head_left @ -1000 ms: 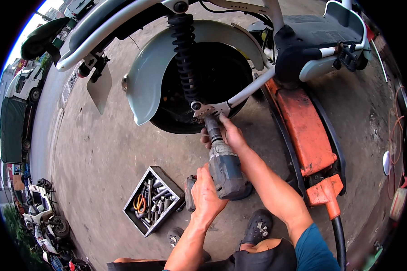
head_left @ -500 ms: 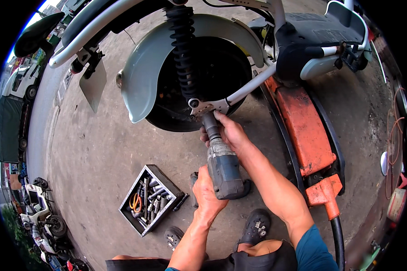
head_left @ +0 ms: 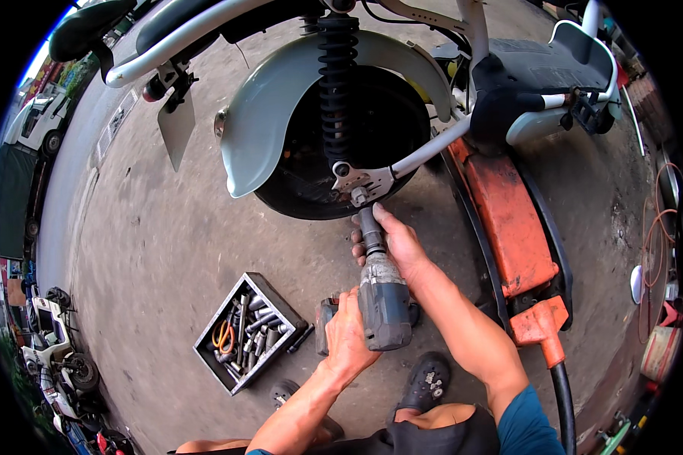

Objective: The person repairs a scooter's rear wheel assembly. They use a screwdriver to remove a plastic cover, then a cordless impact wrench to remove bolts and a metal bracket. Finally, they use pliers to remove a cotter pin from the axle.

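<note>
A grey and black cordless impact wrench (head_left: 387, 303) is held out in front of me. My left hand (head_left: 347, 337) is closed round its handle, above the battery pack. My right hand (head_left: 398, 241) supports its nose, with fingers curled about the dark socket (head_left: 369, 226). Just beyond the socket, and apart from it, sits the axle nut (head_left: 359, 196) on the bracket (head_left: 376, 182) at the rear wheel (head_left: 300, 193). A black coil spring shock absorber (head_left: 338, 91) rises from that bracket beside the pale grey mudguard (head_left: 258, 136).
A metal tray (head_left: 224, 383) of sockets, tools and orange-handled pliers lies left of my feet. An orange floor jack (head_left: 512, 220) stands under the scooter's frame (head_left: 432, 148), its black handle (head_left: 563, 402) reaching toward me. Parked motorcycles (head_left: 61, 356) are at far left.
The wrench and both hands have drawn back from the bracket, toward me. The axle nut, covered by the socket before, now shows. The view has shifted slightly.
</note>
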### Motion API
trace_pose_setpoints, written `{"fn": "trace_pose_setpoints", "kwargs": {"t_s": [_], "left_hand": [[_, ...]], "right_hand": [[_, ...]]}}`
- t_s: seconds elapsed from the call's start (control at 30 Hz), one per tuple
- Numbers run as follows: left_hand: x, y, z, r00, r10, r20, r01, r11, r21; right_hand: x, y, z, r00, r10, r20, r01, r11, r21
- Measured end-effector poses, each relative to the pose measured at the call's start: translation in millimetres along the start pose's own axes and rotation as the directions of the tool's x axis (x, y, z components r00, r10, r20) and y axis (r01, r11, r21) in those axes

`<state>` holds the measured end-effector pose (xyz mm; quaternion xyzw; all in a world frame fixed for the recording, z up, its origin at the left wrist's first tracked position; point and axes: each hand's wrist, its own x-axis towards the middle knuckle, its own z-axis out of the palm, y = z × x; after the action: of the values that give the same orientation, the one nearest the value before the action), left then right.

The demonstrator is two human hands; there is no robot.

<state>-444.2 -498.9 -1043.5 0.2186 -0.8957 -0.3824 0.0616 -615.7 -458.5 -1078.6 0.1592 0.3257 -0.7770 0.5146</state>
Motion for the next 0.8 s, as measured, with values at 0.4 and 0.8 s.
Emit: {"fn": "trace_pose_setpoints", "kwargs": {"t_s": [0.4, 0.8], "left_hand": [[-36, -25, -163, 0.847, 0.051, 0.529, -0.231, 0.932, 0.281], [-86, -153, -203, 0.938, 0.336, -0.083, -0.340, 0.940, -0.035]], "right_hand": [[-48, 79, 47, 0.968, 0.201, -0.149, -0.225, 0.960, -0.166], [-26, 163, 160, 0.924, 0.056, 0.377, -0.147, 0.965, 0.216]]}}
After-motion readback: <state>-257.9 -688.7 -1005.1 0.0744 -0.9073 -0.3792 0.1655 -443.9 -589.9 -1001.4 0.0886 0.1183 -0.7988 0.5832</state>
